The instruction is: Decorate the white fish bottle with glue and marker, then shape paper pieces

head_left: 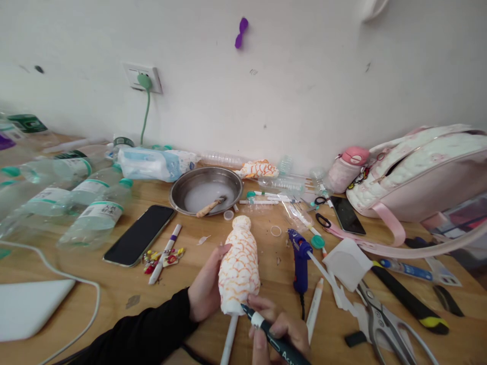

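My left hand (207,284) is wrapped round the left side of a white paper-covered bottle (239,263) drawn over with orange scale-like arcs. Its narrow neck points away from me, and a white stick (229,340) runs out of its near end. In my right hand (281,324) is a dark acrylic marker (272,334), its tip at the bottle's near edge. Whether the tip touches the paper I cannot tell. Some of my left fingers are hidden behind the bottle.
A metal bowl (175,195) of whitish liquid holds a brush. Plastic bottles (101,215) and a phone (139,235) lie left. On the right are a blue glue gun (300,258), shears (380,314), a black-handled cutter (409,299) and a pink backpack (422,177).
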`<act>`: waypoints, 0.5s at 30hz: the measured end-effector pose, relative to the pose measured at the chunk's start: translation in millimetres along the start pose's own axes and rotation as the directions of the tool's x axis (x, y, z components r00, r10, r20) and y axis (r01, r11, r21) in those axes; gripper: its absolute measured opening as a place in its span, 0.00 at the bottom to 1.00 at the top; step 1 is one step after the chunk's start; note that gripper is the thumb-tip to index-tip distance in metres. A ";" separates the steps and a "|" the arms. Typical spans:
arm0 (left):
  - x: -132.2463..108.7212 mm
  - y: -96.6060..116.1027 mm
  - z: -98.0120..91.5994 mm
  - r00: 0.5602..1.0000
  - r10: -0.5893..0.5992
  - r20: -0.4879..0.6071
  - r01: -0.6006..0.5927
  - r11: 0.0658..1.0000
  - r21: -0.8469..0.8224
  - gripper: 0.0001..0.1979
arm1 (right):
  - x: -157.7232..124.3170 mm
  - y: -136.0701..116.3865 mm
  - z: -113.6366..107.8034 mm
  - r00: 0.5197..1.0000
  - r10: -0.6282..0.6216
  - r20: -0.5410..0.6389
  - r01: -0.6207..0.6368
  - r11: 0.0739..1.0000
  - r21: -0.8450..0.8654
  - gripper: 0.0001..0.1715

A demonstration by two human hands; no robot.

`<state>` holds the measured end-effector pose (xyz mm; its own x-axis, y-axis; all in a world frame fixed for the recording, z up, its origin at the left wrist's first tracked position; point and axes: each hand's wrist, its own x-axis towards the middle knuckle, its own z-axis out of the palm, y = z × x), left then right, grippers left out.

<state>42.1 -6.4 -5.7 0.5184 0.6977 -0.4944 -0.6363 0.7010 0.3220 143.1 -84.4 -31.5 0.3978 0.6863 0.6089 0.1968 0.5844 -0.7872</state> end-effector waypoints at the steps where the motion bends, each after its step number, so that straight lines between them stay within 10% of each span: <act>1: -0.1 0.2 0.2 1.000 -0.004 -0.003 0.004 1.000 -0.001 0.25 | 1.2 1.5 -1.0 1.000 -0.013 0.007 0.013 1.000 0.000 0.09; 7: -1.0 2.4 -3.9 0.995 -0.015 0.096 0.018 0.999 -0.033 0.24 | 14.4 4.0 -14.6 0.973 -0.217 0.079 0.217 0.976 0.018 0.11; 12: 0.3 3.4 -11.4 0.981 0.005 0.193 0.004 0.999 -0.048 0.24 | 16.7 1.8 -12.4 0.966 -0.208 -0.152 0.180 0.967 -0.179 0.03; 15: -0.5 2.9 -10.9 0.971 0.031 0.236 -0.021 0.999 -0.045 0.25 | 16.5 2.6 -8.8 0.985 -0.156 -0.068 0.125 0.936 -0.330 0.04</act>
<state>33.8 -6.4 -13.3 0.6184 0.7346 -0.2793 -0.6723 0.6785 0.2961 158.1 -75.4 -24.4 0.4228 0.5557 0.7158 0.5293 0.4897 -0.6928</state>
